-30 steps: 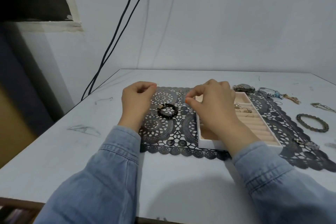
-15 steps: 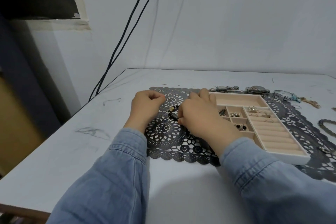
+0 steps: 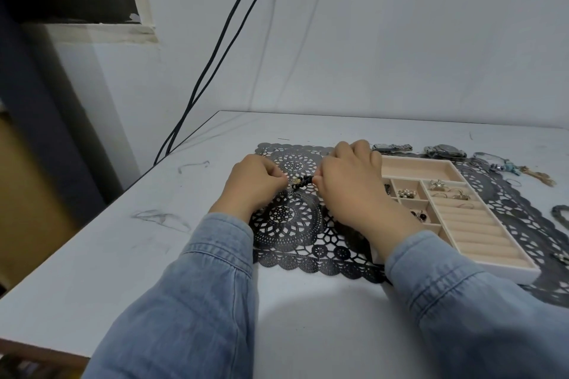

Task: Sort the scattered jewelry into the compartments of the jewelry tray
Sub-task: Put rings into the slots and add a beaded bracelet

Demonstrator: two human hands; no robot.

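Observation:
A black beaded bracelet (image 3: 303,180) with one pale bead is lifted just above the dark lace mat (image 3: 289,224). My right hand (image 3: 354,191) pinches its right end. My left hand (image 3: 257,186) has its fingertips closed at the bracelet's left end. The beige jewelry tray (image 3: 468,224) lies to the right of my hands, with rings and earrings in its small compartments and ring rolls along its right side. Its large top compartment holds nothing I can see.
Two watches (image 3: 443,151) and a blue-charm bracelet (image 3: 505,166) lie behind the tray. A grey bead bracelet (image 3: 562,215) sits at the right edge. Black cables (image 3: 221,46) hang down the wall at the table's left rear. The table's left edge is close.
My right hand came left off the tray onto the black bracelet, then both hands raised it off the mat. The view shifted left, uncovering the tray.

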